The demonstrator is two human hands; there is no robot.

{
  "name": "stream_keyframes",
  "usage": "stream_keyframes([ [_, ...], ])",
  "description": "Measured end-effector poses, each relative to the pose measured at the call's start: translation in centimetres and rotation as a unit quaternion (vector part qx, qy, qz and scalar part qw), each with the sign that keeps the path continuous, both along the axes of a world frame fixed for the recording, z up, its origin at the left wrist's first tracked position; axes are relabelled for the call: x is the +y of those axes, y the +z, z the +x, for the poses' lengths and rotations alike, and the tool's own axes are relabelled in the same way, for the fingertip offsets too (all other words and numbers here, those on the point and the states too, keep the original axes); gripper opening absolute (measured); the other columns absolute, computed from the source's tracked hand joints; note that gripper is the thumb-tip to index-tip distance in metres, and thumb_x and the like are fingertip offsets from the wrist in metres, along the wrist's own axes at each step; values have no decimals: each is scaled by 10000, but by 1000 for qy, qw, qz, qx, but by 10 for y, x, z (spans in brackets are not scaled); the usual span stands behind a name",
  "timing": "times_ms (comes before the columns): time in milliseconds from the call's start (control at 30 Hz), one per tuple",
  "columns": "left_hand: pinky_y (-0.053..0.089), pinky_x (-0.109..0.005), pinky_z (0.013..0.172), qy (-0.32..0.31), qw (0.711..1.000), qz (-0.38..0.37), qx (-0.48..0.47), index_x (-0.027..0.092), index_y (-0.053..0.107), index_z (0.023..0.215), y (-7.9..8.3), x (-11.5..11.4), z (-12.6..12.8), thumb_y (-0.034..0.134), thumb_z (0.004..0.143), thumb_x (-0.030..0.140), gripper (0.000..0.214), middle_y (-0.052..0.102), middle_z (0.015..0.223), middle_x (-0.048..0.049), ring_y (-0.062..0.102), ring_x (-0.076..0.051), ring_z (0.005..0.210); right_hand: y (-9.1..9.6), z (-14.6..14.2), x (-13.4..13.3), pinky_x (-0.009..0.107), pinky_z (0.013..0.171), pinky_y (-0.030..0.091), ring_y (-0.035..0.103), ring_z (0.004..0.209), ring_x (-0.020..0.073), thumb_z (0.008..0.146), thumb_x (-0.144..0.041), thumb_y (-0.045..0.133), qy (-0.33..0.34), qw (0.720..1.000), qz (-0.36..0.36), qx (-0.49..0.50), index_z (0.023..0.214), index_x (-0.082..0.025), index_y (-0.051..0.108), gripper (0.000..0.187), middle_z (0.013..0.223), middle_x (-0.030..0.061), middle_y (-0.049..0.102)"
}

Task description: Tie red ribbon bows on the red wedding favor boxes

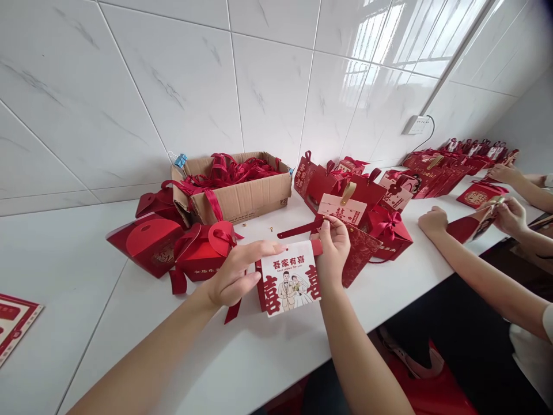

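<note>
In front of me is a small wedding gift box [290,282] with a white front that shows a cartoon bride and groom and red characters; a red side shows at its left. My left hand [242,271] is closed on its upper left corner, thumb and forefinger near the top edge. My right hand [333,248] is closed by the upper right corner, its fingertips pinching a narrow red strap [298,230] that sticks out leftward. The strap's far end has a small hole. Tiny gold fasteners [271,229] lie on the table just beyond the box.
A cardboard carton [246,199] of red ribbons stands against the tiled wall. Red gift boxes [147,245] sit at left, and more boxes [343,207] at right. A printed red sheet [17,323] lies far left. Co-workers' hands [510,219] handle boxes along the white table [173,351].
</note>
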State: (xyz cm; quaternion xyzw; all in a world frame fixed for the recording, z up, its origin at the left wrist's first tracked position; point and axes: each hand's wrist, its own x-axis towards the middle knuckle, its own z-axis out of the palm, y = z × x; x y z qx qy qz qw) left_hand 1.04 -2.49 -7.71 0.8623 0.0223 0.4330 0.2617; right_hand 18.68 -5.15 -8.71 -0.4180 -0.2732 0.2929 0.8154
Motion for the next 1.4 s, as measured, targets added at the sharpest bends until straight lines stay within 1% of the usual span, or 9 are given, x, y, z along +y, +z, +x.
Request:
stream_keyframes([
  [100,572,-307,674,120,992,-39,-29,194,671,1028,4,-8,5,492,894,243,228,745,934,-94,706,-201,789,-2,0,0,213,455,334,369,456,60,818,-355,606,7,1000,0,17,923,-211,511,201,613,-81,428],
  [167,566,-254,628,200,978,-40,-53,199,673,889,3,-14,12,588,841,167,102,752,825,-49,700,-161,701,-4,0,1,212,482,355,403,479,59,817,-361,610,0,1000,4,29,927,-211,523,205,646,-72,454],
  [300,564,-222,690,266,963,-19,-37,211,626,981,-4,-19,19,630,816,145,178,743,905,-26,700,-139,770,-5,4,1,216,534,394,456,521,43,813,-351,618,-11,1000,14,24,929,-208,551,196,813,-40,522],
  [367,548,-202,661,294,955,-15,-41,214,595,1018,-7,-19,21,642,816,167,213,727,907,-10,681,-116,717,-2,6,0,213,527,391,457,518,43,821,-338,614,-10,1000,16,-6,928,-210,557,176,802,-44,519],
  [500,477,-179,527,298,953,-40,-42,205,589,957,-10,-22,24,617,849,204,112,690,782,26,556,-64,511,6,9,0,199,464,333,396,479,50,840,-340,596,19,998,11,-63,917,-211,553,157,677,-66,463],
  [800,498,-210,582,308,943,-117,-41,200,612,911,-7,-26,28,623,852,274,96,693,772,5,627,-114,645,5,10,4,191,461,289,333,466,62,813,-346,617,123,992,8,-42,912,-220,547,174,554,-92,370],
  [967,535,-227,647,290,942,-157,-55,196,644,885,-1,-27,30,659,830,271,93,713,799,-4,660,-134,723,9,10,4,183,474,294,375,498,62,788,-336,641,174,984,2,-27,891,-213,557,181,571,-81,414],
  [1133,545,-241,657,282,943,-170,-39,185,634,866,2,-26,29,656,830,285,108,713,808,-15,664,-141,727,11,10,5,192,497,370,480,534,72,775,-340,634,181,983,-6,-15,889,-216,545,191,636,-64,496],
  [1400,514,-217,571,281,948,-146,-26,187,610,884,-1,-23,25,635,841,280,105,702,752,-2,653,-128,665,10,12,6,186,514,392,505,541,61,777,-325,644,178,984,0,-8,892,-210,555,185,658,-66,505],
])
